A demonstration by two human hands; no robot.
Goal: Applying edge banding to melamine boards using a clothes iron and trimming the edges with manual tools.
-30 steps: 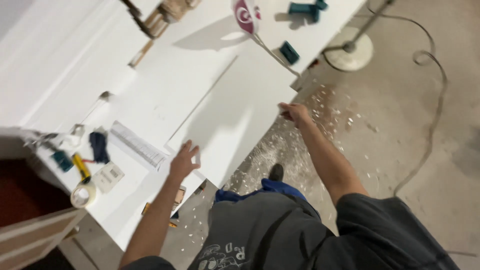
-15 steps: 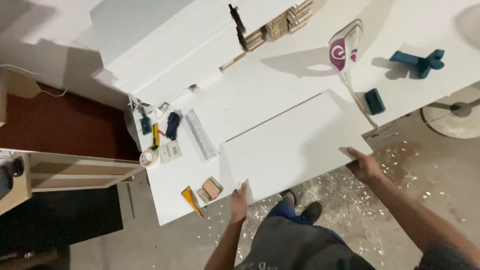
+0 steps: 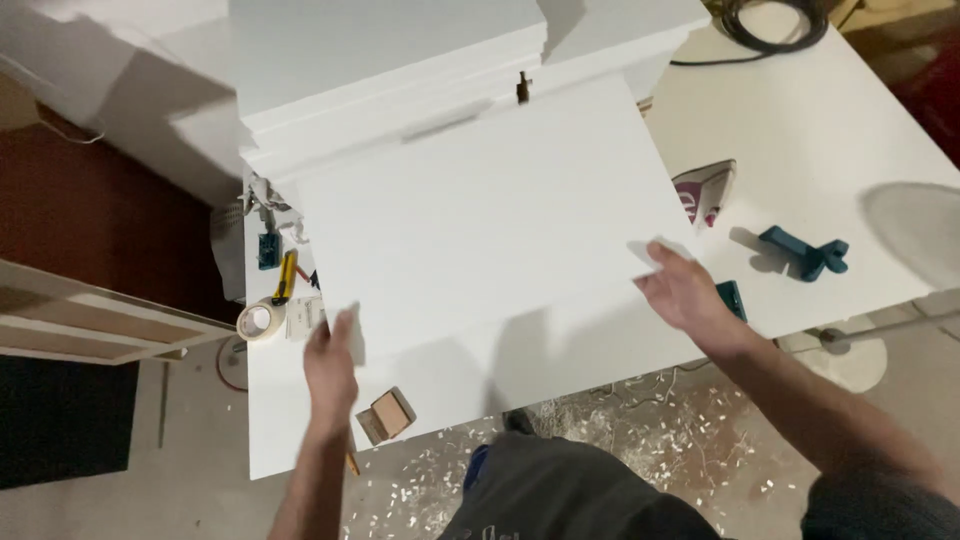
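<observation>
White worktable (image 3: 850, 130) crowded — I've got left hand (image 3: 330, 370) and right hand (image 3: 685, 290) clamped on opposite edges of the white panel (image 3: 480, 220), lifted over it — a dipping edge could clip the iron (image 3: 705, 190).

Single view, head-mounted, looking steeply down from above the person's own torso. The frame faces the white worktable (image 3: 850, 120) from its near edge, table running slightly skewed across the picture. Moderately close: both forearms enter from the bottom, left hand (image 3: 330, 365) and right hand (image 3: 685, 290) mid-frame. Shaving-strewn floor (image 3: 650, 430) visible below the table edge. No second view to compare.
</observation>
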